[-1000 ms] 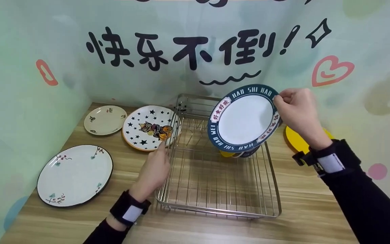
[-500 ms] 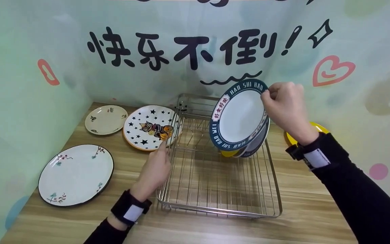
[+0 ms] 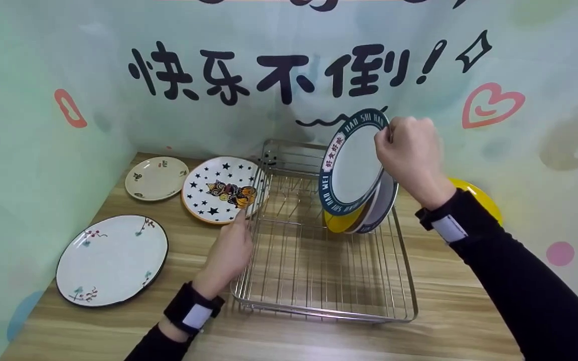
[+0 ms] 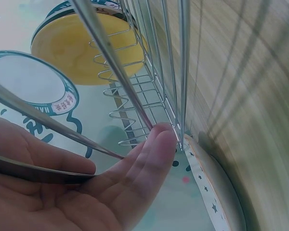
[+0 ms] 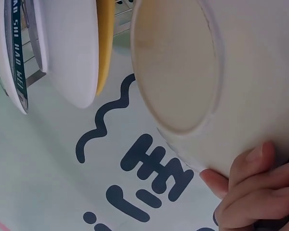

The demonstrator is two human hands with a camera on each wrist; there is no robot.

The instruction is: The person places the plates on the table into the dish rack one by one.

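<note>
In the head view my right hand (image 3: pixel 412 158) pinches the upper right rim of a white plate with a dark teal lettered border (image 3: pixel 351 165). The plate hangs tilted above the back right of a wire dish rack (image 3: pixel 326 317); the right wrist view shows its pale underside (image 5: pixel 183 67). Behind it, a yellow plate (image 3: pixel 341 221) and a dark-rimmed plate (image 3: pixel 384 200) stand on edge in the rack, partly covered. My left hand (image 3: pixel 229 253) holds the rack's left side; in the left wrist view a rim bar (image 4: pixel 43 174) passes between thumb and fingers.
Left of the rack lie a star-patterned plate (image 3: pixel 219 193), a small cream plate (image 3: pixel 156 178) and a large white dark-rimmed plate (image 3: pixel 113 260). Another yellow plate (image 3: pixel 477 198) sits right of the rack, partly behind my right forearm. A printed cloth backdrop (image 3: pixel 289 30) surrounds the table (image 3: pixel 188 286).
My right hand has moved left and slightly up, turning the teal-bordered plate more edge-on and uncovering more of the plates behind it. The left hand stays on the rack.
</note>
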